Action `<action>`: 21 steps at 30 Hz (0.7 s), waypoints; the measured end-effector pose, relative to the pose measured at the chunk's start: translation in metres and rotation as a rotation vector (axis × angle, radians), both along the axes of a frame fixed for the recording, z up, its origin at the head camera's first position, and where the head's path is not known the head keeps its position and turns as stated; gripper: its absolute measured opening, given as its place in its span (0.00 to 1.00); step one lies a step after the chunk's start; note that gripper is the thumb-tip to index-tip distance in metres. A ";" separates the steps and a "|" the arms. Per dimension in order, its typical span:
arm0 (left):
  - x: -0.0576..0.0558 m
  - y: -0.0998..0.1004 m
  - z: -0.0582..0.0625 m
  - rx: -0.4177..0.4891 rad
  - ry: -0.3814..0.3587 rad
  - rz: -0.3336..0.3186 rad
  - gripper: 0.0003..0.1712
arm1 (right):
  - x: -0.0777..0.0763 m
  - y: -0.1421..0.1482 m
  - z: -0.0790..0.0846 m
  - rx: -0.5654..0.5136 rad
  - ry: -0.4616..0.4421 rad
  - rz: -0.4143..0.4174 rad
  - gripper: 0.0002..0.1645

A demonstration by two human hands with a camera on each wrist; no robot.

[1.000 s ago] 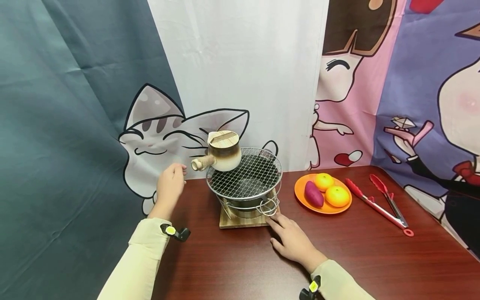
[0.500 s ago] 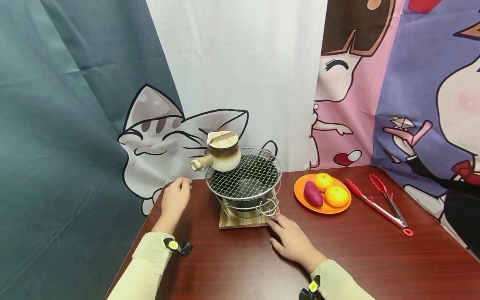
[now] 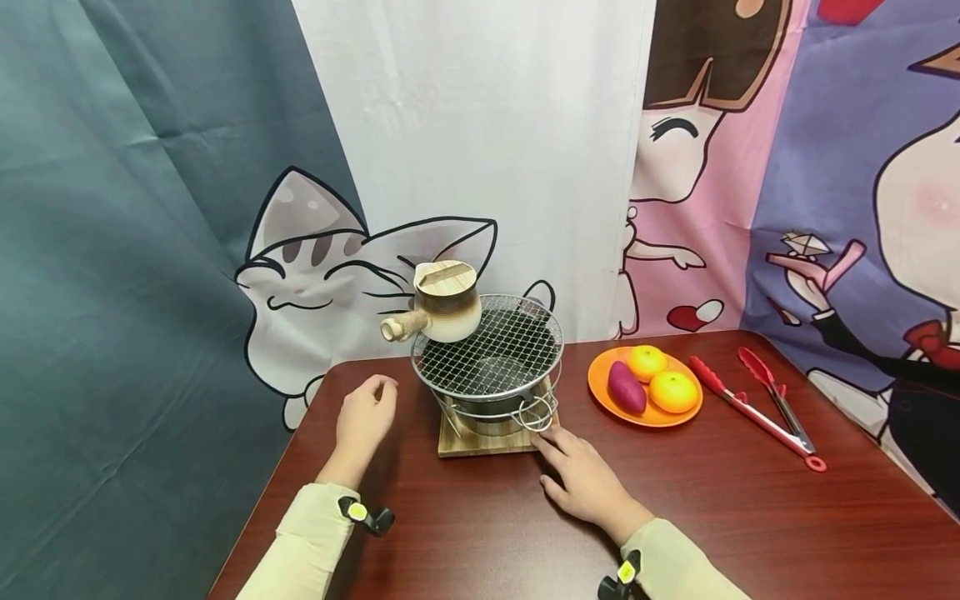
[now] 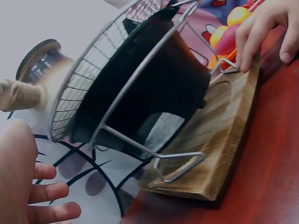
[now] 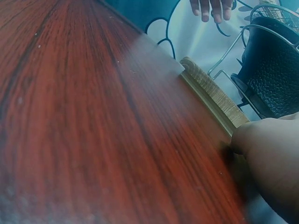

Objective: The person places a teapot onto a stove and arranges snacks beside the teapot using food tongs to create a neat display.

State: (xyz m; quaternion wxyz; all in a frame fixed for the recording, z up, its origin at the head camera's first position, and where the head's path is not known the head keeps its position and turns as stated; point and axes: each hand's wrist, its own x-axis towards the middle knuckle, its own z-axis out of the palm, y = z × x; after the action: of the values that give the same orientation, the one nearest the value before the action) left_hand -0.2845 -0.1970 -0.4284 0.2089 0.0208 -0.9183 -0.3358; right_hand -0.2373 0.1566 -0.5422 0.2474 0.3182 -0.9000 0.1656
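Observation:
A tabletop charcoal stove [image 4: 121,102] of black material, in a wire frame, stands on a square wooden board [image 3: 465,446]. Over it lies a round wire grill net [image 3: 517,350]. On the net's left part sits a clay teapot [image 3: 459,323] with a wooden lid, its cord-wrapped side handle [image 3: 405,326] pointing left. My left hand [image 3: 366,423] is over the table left of the stove, below the handle, fingers loosely bent and holding nothing. The fingertips of my right hand [image 3: 588,479] rest at the board's front right corner, under the wire loops of the frame.
Right of the stove, an orange plate [image 3: 652,421] carries a purple sweet potato [image 3: 627,387] and two mandarins [image 3: 674,392]. Red-handled tongs [image 3: 765,417] lie spread beyond it. A printed curtain [image 3: 495,125] hangs right behind the red-brown table [image 3: 480,533].
My left hand has come down and slightly right, from beside the teapot handle to lower over the table. My right hand, the stove and the teapot have not moved.

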 end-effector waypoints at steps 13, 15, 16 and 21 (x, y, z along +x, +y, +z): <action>0.014 0.022 -0.030 0.000 -0.013 -0.070 0.11 | 0.001 0.001 0.001 0.005 0.006 0.001 0.36; 0.016 0.026 -0.035 0.017 -0.012 -0.085 0.11 | 0.001 0.001 0.001 0.004 0.003 0.002 0.36; 0.017 0.028 -0.038 0.026 -0.007 -0.090 0.11 | 0.001 0.001 0.001 0.004 0.004 0.002 0.36; 0.022 0.039 -0.054 0.052 0.027 -0.096 0.10 | 0.001 0.001 0.001 0.001 0.004 0.002 0.36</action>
State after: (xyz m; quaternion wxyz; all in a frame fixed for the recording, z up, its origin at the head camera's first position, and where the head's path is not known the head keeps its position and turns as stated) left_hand -0.2624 -0.1575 -0.4819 0.2045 -0.0223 -0.9062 -0.3694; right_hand -0.2367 0.1573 -0.5416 0.2487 0.3196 -0.8994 0.1647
